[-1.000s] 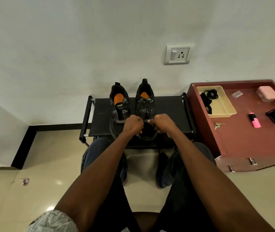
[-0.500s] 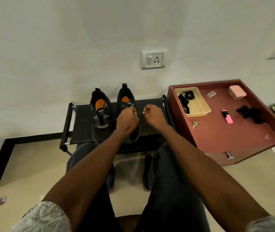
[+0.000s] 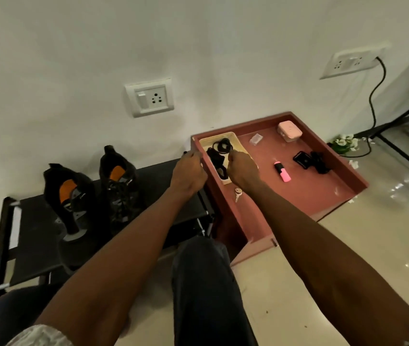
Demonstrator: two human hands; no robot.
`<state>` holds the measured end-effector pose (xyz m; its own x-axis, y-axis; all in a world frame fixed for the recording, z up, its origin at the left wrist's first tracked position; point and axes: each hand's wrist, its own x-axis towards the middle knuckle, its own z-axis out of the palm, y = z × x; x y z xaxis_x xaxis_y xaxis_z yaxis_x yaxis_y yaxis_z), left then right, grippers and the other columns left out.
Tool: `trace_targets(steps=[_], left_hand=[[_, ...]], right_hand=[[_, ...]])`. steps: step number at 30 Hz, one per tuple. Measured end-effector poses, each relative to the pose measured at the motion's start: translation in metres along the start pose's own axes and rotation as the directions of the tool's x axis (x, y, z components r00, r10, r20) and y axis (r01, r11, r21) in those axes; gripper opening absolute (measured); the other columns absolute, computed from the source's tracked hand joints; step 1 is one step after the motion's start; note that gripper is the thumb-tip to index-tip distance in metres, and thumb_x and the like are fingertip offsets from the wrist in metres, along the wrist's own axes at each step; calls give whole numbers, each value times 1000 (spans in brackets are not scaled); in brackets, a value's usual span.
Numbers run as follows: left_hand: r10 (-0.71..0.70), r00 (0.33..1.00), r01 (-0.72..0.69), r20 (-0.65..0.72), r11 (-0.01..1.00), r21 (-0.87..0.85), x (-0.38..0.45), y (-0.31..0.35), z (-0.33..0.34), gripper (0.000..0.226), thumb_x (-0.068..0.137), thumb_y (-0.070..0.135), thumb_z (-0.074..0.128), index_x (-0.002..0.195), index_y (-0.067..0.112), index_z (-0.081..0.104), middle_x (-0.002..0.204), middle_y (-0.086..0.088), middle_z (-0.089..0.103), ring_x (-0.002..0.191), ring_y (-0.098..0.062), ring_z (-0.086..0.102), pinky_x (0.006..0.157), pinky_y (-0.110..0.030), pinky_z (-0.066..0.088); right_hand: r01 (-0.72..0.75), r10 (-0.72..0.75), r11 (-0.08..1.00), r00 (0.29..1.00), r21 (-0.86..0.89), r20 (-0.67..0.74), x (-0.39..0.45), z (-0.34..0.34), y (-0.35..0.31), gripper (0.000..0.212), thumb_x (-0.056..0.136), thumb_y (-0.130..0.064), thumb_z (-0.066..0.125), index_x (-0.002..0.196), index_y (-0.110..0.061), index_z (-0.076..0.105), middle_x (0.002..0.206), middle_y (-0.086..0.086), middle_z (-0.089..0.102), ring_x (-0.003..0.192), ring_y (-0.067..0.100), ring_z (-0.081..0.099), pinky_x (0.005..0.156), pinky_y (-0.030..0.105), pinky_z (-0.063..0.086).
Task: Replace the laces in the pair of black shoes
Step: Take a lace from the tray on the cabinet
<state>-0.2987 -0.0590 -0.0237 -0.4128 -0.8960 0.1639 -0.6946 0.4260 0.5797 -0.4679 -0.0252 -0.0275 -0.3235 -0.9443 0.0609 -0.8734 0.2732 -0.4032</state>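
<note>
Two black shoes with orange insoles stand on a low black rack (image 3: pixel 31 233): the left shoe (image 3: pixel 73 196) with its tongue pulled out, the right shoe (image 3: pixel 120 186) beside it. Both my hands are to the right of them, fingers curled. My left hand (image 3: pixel 188 172) hovers at the near left edge of a yellow tray (image 3: pixel 236 139), with a black lace end (image 3: pixel 185 152) showing at its fingertips. My right hand (image 3: pixel 243 169) is over the tray's near end. Coiled black laces (image 3: pixel 221 147) lie in the tray. What runs between my hands is hidden.
The tray sits on a reddish-brown cabinet top (image 3: pixel 318 196) with keys (image 3: pixel 238 194), a pink highlighter (image 3: pixel 282 172), a pink box (image 3: pixel 289 131) and a black strap item (image 3: pixel 309 159). A wall socket (image 3: pixel 150 97) is above. A cable and flowers (image 3: pixel 345 143) are at the right.
Both hands left the right shoe and moved right to the yellow tray. The view swung right with them.
</note>
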Motion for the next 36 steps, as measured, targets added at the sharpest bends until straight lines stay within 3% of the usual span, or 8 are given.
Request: trace_targets(steps=[6, 10, 13, 16, 24, 29, 33, 36], left_hand=[[68, 996, -66, 49, 997, -26, 47, 16, 38, 45, 90, 7, 60, 135, 6, 55, 137, -11, 55, 124, -29, 52, 100, -41, 48], [52, 999, -51, 1, 997, -54, 70, 9, 64, 47, 90, 3, 57, 136, 5, 53, 143, -12, 48, 134, -28, 42, 110, -41, 42], [29, 998, -34, -57, 994, -101, 79, 2, 79, 45, 90, 4, 55, 135, 6, 54, 144, -10, 45, 137, -27, 38, 112, -40, 39], [22, 995, -35, -99, 991, -132, 84, -6, 91, 43, 89, 3, 56, 132, 7, 57, 143, -10, 46, 136, -25, 39, 111, -38, 39], [-23, 987, -5, -159, 984, -177, 91, -16, 85, 37, 92, 2, 56, 128, 9, 59, 143, -9, 45, 136, -23, 38, 112, -39, 41], [-83, 984, 37, -157, 960, -277, 74, -5, 47, 36, 91, -2, 53, 126, 7, 58, 133, -10, 52, 125, -22, 48, 103, -30, 45], [-169, 983, 114, -76, 874, -472, 48, 5, -2, 52, 87, -9, 49, 137, 7, 51, 141, -9, 50, 127, -20, 48, 98, -20, 40], [-143, 989, 147, 44, 880, -451, 20, -5, -49, 65, 80, -13, 45, 140, 12, 51, 143, -5, 52, 132, -17, 46, 101, -21, 39]], right_hand=[[147, -108, 940, 984, -307, 140, 54, 7, 52, 37, 93, -5, 54, 129, -9, 60, 132, 10, 48, 106, 32, 60, 68, 39, 48], [170, -126, 938, 979, -303, 158, 91, 23, 61, 41, 99, -8, 47, 139, -17, 53, 124, 13, 52, 101, 38, 62, 64, 39, 43], [191, -138, 933, 972, -304, 188, 111, 39, 64, 46, 99, -9, 43, 142, -22, 51, 126, 14, 53, 104, 39, 62, 73, 41, 48], [178, -117, 938, 970, -298, 212, 121, 55, 66, 41, 98, -9, 42, 137, -16, 54, 126, 15, 53, 105, 40, 61, 79, 43, 50], [1, 5, 993, 999, -114, 53, 122, 62, 63, 33, 91, 1, 47, 122, -2, 59, 124, 20, 54, 103, 40, 60, 81, 43, 50], [-94, 99, 984, 995, 149, -25, 103, 27, 37, 26, 87, 5, 52, 107, 5, 69, 106, 25, 66, 97, 40, 61, 67, 30, 37], [-119, 50, 907, 983, 405, 177, 68, -19, -15, 10, 88, -5, 61, 87, -3, 71, 67, 10, 65, 58, 21, 60, 57, 28, 45], [-92, -108, 883, 914, 460, 390, 30, -43, -59, 15, 89, -4, 64, 75, -8, 65, 57, 9, 59, 48, 17, 49, 47, 21, 40]])
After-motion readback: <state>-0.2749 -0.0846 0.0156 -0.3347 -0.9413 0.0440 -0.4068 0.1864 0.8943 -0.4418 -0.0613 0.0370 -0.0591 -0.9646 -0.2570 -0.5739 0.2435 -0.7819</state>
